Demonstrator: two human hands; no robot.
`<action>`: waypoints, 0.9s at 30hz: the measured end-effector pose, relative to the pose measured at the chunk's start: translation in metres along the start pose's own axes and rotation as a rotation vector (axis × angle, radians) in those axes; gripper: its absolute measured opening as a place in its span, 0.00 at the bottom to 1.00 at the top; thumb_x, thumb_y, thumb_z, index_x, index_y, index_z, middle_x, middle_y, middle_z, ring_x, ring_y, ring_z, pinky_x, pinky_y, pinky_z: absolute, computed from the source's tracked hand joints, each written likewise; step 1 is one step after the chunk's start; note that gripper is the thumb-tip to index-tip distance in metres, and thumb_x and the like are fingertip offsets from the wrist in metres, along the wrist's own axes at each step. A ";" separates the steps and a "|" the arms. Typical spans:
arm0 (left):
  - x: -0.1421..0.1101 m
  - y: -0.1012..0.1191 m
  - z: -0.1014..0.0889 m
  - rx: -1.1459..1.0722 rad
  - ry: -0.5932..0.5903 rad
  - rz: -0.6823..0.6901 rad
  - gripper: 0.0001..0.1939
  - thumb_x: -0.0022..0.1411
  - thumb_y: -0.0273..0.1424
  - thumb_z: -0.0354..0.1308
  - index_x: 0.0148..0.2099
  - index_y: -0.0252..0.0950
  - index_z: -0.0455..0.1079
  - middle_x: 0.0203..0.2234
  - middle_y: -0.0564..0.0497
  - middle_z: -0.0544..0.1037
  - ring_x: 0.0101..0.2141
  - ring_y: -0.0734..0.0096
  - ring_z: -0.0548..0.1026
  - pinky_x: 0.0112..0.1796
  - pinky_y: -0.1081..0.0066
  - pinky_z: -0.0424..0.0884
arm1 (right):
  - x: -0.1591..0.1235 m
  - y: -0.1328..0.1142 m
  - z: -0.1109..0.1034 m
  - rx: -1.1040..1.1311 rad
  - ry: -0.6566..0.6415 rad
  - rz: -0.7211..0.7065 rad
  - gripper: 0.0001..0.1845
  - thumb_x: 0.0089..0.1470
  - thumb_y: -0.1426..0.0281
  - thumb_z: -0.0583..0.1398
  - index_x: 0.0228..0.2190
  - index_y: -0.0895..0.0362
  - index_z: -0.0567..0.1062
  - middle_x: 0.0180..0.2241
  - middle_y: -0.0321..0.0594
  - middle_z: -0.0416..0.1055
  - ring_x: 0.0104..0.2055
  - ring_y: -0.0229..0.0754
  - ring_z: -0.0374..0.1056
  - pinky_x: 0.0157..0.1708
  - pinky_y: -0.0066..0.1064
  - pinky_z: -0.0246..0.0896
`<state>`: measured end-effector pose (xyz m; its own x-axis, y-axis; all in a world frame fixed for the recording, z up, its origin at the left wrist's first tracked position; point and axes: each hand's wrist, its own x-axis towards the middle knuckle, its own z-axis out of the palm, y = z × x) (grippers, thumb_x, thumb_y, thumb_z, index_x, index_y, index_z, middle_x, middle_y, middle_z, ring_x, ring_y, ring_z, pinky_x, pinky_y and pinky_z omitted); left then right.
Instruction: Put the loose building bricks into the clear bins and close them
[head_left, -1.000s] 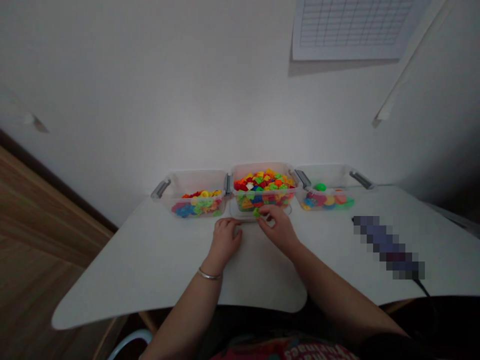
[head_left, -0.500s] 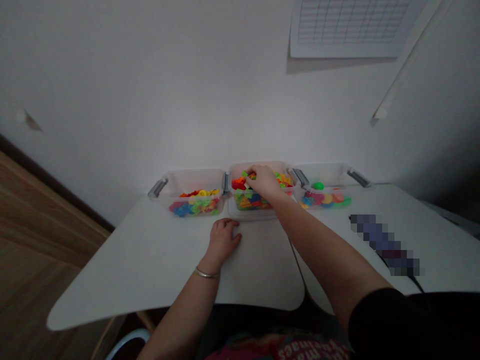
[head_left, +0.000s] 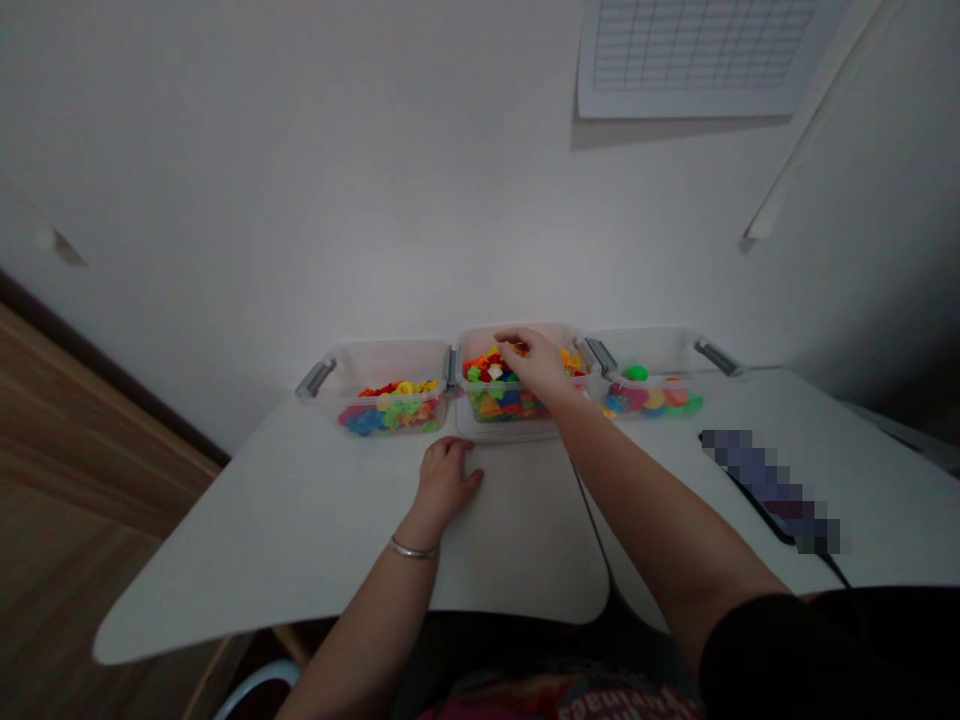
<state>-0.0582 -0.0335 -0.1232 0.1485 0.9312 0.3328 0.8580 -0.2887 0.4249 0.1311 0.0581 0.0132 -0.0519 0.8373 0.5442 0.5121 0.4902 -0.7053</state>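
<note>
My right hand (head_left: 534, 362) reaches into the middle clear bin (head_left: 472, 425), fingers curled down among its heap of small bright plastic pieces (head_left: 491, 385). Whatever the fingers hold is hidden among the pieces. My left hand (head_left: 444, 480), with a metal bangle at the wrist, rests on the white table (head_left: 315, 530) just in front of that bin with its fingers bent, and nothing shows in it. A left clear bin (head_left: 386, 355) and a right clear bin (head_left: 660, 345) flank the middle one, each with fewer coloured pieces.
The three bins stand in a row against a white wall. A dark blurred object with a cable (head_left: 772, 490) lies on the right of the table. A gridded paper sheet (head_left: 697, 55) hangs on the wall. Wooden floor shows to the left.
My right hand lifted from the table in front of the middle bin, where it held a green piece, and reached into the bin. The left hand stayed put.
</note>
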 end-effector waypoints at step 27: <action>0.064 0.069 -0.022 -1.260 0.179 -0.321 0.21 0.51 0.28 0.57 0.49 0.35 0.70 0.50 0.45 0.75 0.53 0.61 0.70 0.55 0.62 0.62 | -0.076 0.066 -0.042 0.705 0.515 0.697 0.26 0.42 0.57 0.61 0.44 0.50 0.71 0.49 0.36 0.71 0.52 0.40 0.67 0.44 0.31 0.63</action>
<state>-0.0001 0.0011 -0.0538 -0.1259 0.9828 0.1355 -0.2174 -0.1606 0.9628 0.2048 0.0167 -0.0562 0.5019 0.8626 -0.0628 -0.3184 0.1167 -0.9408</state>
